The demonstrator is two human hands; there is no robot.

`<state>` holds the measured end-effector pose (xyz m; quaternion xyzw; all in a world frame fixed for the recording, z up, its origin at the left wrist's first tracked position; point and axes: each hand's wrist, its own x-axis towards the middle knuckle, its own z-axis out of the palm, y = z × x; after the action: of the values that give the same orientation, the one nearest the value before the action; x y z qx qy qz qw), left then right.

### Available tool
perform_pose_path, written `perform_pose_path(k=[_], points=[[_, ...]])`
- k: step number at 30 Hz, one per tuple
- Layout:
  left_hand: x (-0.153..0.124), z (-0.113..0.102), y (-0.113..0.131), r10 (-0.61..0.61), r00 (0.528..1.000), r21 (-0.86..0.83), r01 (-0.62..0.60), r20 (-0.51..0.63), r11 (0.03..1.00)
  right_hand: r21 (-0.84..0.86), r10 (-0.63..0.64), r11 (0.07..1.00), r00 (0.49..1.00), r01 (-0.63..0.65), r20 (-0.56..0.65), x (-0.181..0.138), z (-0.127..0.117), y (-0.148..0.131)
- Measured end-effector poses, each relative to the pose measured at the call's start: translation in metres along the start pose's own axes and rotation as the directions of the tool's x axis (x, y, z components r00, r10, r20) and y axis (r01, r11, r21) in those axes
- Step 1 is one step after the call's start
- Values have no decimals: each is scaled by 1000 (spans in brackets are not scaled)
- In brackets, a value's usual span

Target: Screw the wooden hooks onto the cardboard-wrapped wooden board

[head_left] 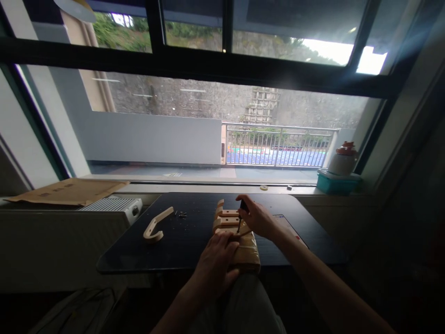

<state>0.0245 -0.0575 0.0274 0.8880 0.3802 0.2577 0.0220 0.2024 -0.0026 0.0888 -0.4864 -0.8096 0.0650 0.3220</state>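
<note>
My right hand is closed around the dark handle of a screwdriver, held nearly upright with its tip down on the nearest of three curved wooden hooks. My left hand presses its fingers on that nearest wooden hook, partly hiding it, while the thumb rests lower at the wrapped block. Two further hooks, one of them the middle hook, lie side by side beyond, with dark holes showing. Under them is a block wrapped in shiny brown film, at the table's near edge.
A loose wooden hook lies on the dark table at left, near several small screws. A flat printed sheet or device sits under my right forearm. Beyond are a radiator, cardboard and a teal box.
</note>
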Motion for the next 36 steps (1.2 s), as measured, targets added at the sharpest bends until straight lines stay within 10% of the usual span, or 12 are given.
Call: perform_pose_path(k=[18, 36], points=[[3, 8, 11, -91, 996, 16, 91, -18, 996, -113, 88, 990, 996, -84, 29, 13, -3, 3], [9, 9, 13, -190, 978, 122, 178, 92, 976, -189, 57, 982, 942, 7, 330, 34, -44, -9]])
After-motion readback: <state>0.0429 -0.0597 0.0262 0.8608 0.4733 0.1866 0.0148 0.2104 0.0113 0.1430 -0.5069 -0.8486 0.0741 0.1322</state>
